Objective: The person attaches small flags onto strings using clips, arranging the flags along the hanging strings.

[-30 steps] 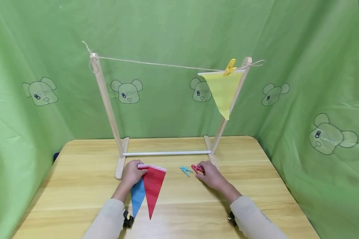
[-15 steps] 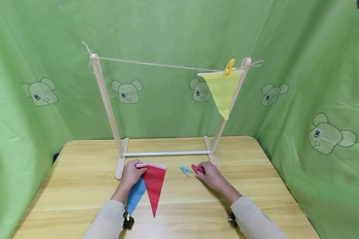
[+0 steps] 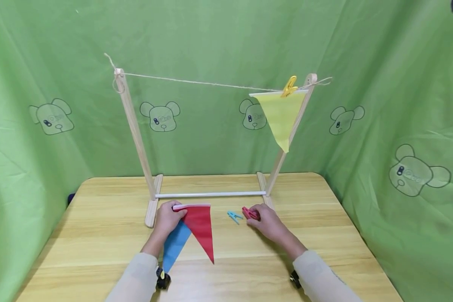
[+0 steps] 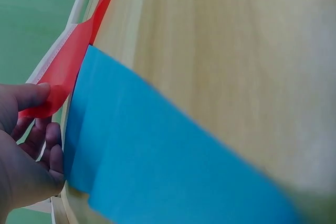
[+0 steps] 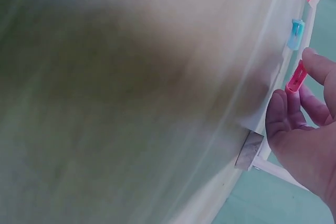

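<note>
My left hand (image 3: 167, 218) pinches a red triangular pennant (image 3: 200, 224) by the left end of its white top edge. A blue pennant (image 3: 176, 243) hangs below the same hand, partly behind the red one; in the left wrist view the blue cloth (image 4: 131, 140) fills much of the lower middle. My right hand (image 3: 266, 220) holds a red clothespin (image 3: 251, 213) between thumb and fingers, low over the table. Just left of it lies a light blue clothespin (image 3: 234, 216). In the right wrist view the red clothespin (image 5: 296, 77) shows at the fingertips.
Behind the hands stands a wooden frame with a left post (image 3: 134, 126), a right post (image 3: 277, 167) and a white crossbar (image 3: 211, 194). A string (image 3: 188, 80) spans the post tops. A yellow pennant (image 3: 283, 113) hangs there from a yellow clothespin (image 3: 289, 87). Green cloth surrounds the wooden table (image 3: 98, 235).
The red pennant has swung so its tip points further right, and its top edge has levelled. The blue pennant shows more below the left hand. The right hand with the red clothespin has barely moved.
</note>
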`<state>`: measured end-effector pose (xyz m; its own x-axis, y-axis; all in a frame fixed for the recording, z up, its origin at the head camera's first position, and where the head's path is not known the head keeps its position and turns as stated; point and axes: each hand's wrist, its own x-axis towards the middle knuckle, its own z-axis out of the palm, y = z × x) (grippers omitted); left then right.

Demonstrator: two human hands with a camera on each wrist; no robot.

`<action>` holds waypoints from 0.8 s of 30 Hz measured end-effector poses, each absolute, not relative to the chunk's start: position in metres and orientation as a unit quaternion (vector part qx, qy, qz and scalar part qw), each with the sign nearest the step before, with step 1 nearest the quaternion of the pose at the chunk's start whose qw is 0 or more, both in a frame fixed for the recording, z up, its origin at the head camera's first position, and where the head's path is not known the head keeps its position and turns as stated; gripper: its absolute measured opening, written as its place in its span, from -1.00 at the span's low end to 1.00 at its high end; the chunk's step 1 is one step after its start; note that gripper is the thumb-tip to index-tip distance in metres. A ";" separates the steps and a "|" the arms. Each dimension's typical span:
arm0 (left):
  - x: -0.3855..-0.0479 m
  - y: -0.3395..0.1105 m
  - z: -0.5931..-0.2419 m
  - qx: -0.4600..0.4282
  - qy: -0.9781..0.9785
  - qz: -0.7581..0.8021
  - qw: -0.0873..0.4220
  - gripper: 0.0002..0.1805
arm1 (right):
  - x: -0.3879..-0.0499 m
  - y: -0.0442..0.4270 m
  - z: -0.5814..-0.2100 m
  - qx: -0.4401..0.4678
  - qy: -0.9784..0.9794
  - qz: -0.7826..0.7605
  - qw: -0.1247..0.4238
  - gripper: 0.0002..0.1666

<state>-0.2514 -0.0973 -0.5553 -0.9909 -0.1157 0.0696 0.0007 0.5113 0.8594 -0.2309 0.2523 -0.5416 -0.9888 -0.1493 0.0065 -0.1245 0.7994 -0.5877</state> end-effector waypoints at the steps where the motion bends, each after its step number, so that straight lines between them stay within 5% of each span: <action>1: -0.251 -0.097 -0.555 0.032 -0.866 -0.495 0.061 -0.89 | -0.231 0.253 -0.541 -0.071 0.948 -0.311 0.020 -0.60; 24: -0.250 -0.095 -0.537 0.032 -0.816 -0.576 0.031 -0.81 | -0.228 0.259 -0.521 -0.048 0.907 -0.418 -0.014 -0.56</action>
